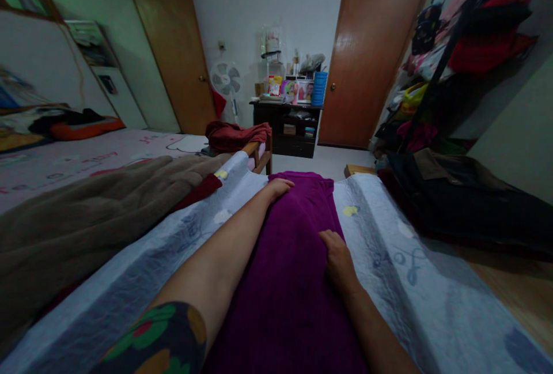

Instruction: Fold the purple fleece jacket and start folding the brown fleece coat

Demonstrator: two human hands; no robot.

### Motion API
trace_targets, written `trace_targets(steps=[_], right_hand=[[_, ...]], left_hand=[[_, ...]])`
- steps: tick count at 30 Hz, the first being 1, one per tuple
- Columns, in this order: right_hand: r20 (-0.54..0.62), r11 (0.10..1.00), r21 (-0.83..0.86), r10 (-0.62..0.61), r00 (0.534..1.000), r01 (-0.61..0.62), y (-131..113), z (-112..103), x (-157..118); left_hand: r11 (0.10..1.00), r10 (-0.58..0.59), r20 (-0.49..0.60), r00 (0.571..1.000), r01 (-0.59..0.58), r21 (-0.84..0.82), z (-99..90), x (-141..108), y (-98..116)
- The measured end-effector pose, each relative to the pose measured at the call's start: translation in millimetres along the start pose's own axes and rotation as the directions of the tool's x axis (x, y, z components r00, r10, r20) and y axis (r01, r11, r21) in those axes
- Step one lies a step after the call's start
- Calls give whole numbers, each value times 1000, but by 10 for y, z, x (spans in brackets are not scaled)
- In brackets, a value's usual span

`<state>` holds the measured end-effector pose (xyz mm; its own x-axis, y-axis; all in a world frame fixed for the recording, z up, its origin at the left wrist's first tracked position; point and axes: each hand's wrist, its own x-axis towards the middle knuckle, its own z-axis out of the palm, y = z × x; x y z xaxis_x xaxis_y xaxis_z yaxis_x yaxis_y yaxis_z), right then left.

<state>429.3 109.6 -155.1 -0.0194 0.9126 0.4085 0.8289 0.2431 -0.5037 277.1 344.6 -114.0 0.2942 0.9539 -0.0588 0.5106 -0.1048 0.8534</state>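
Note:
A long purple cloth (298, 259) lies spread lengthwise over a light blue patterned bed cover (367, 235), its far end close to the bed's edge. My left hand (280, 188) reaches to the far left side of the cloth and rests on it, fingers stretched out. At the right edge, nearer to me, my right hand (339, 259) has its fingers curled over the cloth's border, gripping it. Part of those fingers is hidden from view. The near part of the cloth runs out of the picture below.
A brown fleece blanket (108, 212) lies on the left. Folded dark clothes (466, 201) are stacked on the right. Beyond the bed are a dark red cloth (237, 135), a white fan (227, 78), a black cabinet (285, 129) and a brown door (367, 63).

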Motion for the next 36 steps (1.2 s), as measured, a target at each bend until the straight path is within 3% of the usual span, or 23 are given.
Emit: trace_targets(steps=[7, 11, 15, 19, 23, 26, 29, 32, 36], right_hand=[[8, 983, -157, 102, 995, -100, -46, -3, -11], [19, 956, -216, 205, 979, -197, -89, -25, -22], [36, 945, -234, 244, 969, -230, -109, -28, -22], [111, 965, -169, 220, 969, -199, -52, -76, -15], [224, 977, 18, 205, 953, -214, 31, -239, 41], [63, 973, 59, 220, 973, -224, -53, -341, 108], [-94, 999, -4, 51, 994, -52, -303, -324, 132], [55, 993, -94, -63, 997, 68, -536, -202, 84], [339, 977, -211, 72, 938, 1, -563, -44, -7]], left_hand=[[1000, -15, -135, 991, 15, -1, 2, 3, -140], [986, 79, -121, 990, -60, 158, 109, -17, -156], [917, 160, -56, 986, -127, 378, 209, -99, -140], [825, 156, -17, 988, -121, 552, 181, -224, -71], [756, 156, 24, 987, -135, 640, 83, -392, 40], [734, 178, 115, 977, -210, 645, 87, -578, 47], [730, 176, 193, 965, -259, 633, 175, -766, -42], [735, 158, 179, 971, -237, 635, 277, -882, -146], [725, 159, 138, 978, -210, 656, 347, -907, -183]])
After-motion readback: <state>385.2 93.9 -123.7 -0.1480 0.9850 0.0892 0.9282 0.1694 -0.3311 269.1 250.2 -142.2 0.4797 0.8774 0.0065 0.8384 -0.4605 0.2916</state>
